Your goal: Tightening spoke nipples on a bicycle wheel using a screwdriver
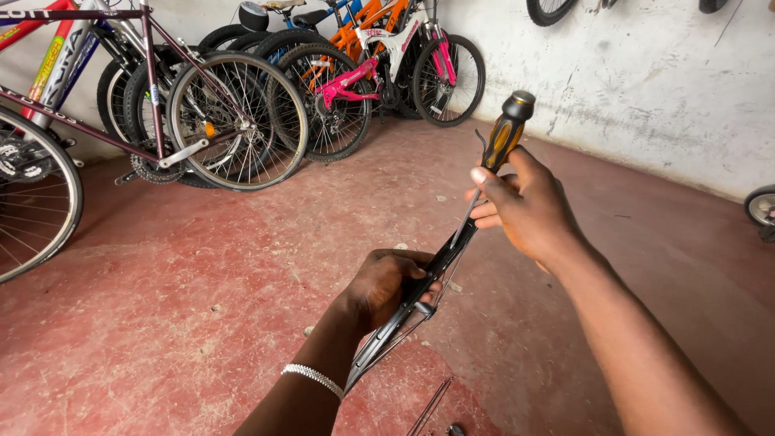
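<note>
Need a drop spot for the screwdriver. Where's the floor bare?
Bare red floor left of the left hand, short of the bicycles; also right of the right hand, toward the white wall. Crowded: the bicycle row, small parts below the rim.

I am looking down at a red-painted concrete floor (pixel 202 266), worn pale in patches and scattered with small chips and grit. Ahead of me a whitewashed wall (pixel 646 81) runs along the right side, stained and scuffed, with grey marks near its foot. A row of bicycles (pixel 242 105) leans against the far wall: a maroon-framed one nearest on my left, then a pink and white one (pixel 387 64), with an orange frame behind it. A tyre (pixel 549 10) hangs high on the wall. A small wheel (pixel 761 207) peeks in at the right edge. Soft, even daylight fills the room.
</note>
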